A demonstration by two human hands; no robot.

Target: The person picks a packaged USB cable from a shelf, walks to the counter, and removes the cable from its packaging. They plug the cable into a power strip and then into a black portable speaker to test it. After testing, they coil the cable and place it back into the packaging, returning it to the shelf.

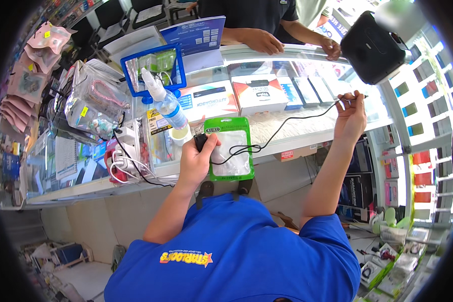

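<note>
Pinched in my left hand [195,160] is the black USB plug of a thin cable [279,132]. A clear pouch with a green border [245,170] is right beside that hand, with the hand's fingers overlapping its left edge; whether they also grip it I cannot tell. The cable loops loosely over the pouch, then runs slackly up to the right. My right hand [351,113], raised over the counter's right part, closes its fingertips on the cable's other end. A black box-shaped speaker [375,48] stands just beyond this hand.
Boxes [259,94] sit inside the glass counter [292,137]. On its left are a spray bottle [170,108], a roll of tape [180,135], a blue-framed mirror [153,70] and a white power adapter [128,143] with cords. Another person's hands [261,41] rest at the far edge.
</note>
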